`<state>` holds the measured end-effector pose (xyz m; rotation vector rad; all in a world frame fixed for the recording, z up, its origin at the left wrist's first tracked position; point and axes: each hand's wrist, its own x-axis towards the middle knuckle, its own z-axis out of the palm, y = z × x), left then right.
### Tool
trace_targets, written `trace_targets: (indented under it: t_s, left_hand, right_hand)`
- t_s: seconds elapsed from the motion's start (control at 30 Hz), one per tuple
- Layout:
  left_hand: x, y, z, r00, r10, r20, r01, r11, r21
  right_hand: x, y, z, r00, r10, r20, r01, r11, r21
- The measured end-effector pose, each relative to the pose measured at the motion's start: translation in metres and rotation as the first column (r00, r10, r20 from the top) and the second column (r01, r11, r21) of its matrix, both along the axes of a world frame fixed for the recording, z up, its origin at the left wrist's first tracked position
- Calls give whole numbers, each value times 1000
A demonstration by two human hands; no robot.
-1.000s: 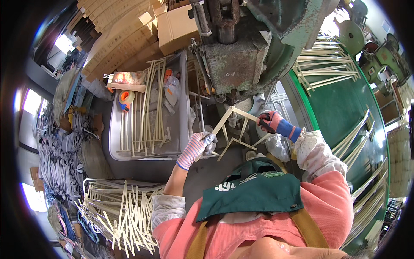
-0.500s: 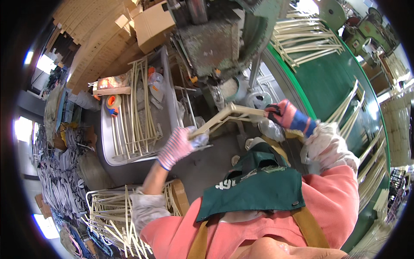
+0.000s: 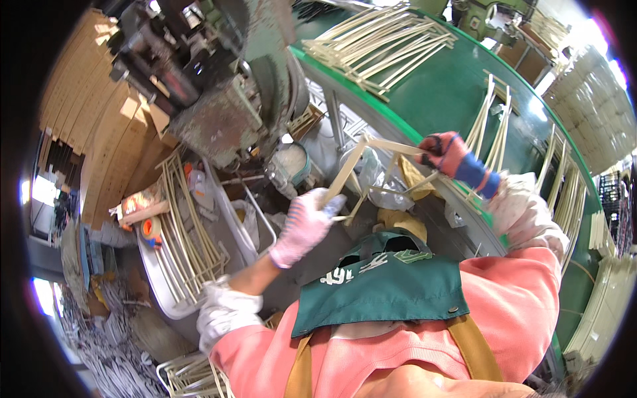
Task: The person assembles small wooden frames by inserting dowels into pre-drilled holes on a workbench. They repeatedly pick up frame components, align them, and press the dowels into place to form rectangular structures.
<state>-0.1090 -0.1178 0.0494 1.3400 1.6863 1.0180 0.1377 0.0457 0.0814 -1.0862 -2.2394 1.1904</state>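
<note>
Between my two gloved hands hangs a cream-coloured hinged frame of thin flat bars (image 3: pixel 348 171), its bars bent at angles to one another. My left hand (image 3: pixel 304 227), in a pink-and-white striped glove, is closed round the frame's left end. At the other end my right hand (image 3: pixel 446 159), in a red and dark blue glove, grips a bar close to the green table's edge. The frame is up off any surface, in front of my green apron (image 3: pixel 385 285). Fingertips of both hands are partly hidden by the gloves and bars.
A worn metal press machine (image 3: pixel 219 123) stands ahead on the left. Beside it a white tub (image 3: pixel 174 306) holds cream bars and a tape roll (image 3: pixel 152 229). On the right, a green table (image 3: pixel 434 99) carries piles of similar bars (image 3: pixel 378 50). Cardboard (image 3: pixel 79 86) is stacked far left.
My view has swung to the right, so the machine and tub sit further left. The frame stays in both hands, and its bars now look more spread apart.
</note>
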Motion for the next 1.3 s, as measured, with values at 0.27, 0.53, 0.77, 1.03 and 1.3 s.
trace_targets:
  t_s: [0.27,0.53,0.77,1.03,1.3]
  left_hand:
    - [85,91,4,896,185,-403,195,652,733]
    - [153,170,63,967,-82,-240,250,477,843]
    - [186,224,93,969,-3,-248,247,120,962]
    - [195,273,85,857,156,-492,515,-192,836]
    - [168,366,57,825,163,-541,560,-120,819]
  right_hand:
    - [102,0,84,900,90,-426,-158,979,-129]
    - [131,-92,182,993,-78,-91,115,835,539]
    - [187,-98,119,991,-26,-134,112,715,690]
    - [192,16,-16,713,-485,-506,-6,718,-696]
    - [116,134,-28,538,-465,-703,-216,730,-649]
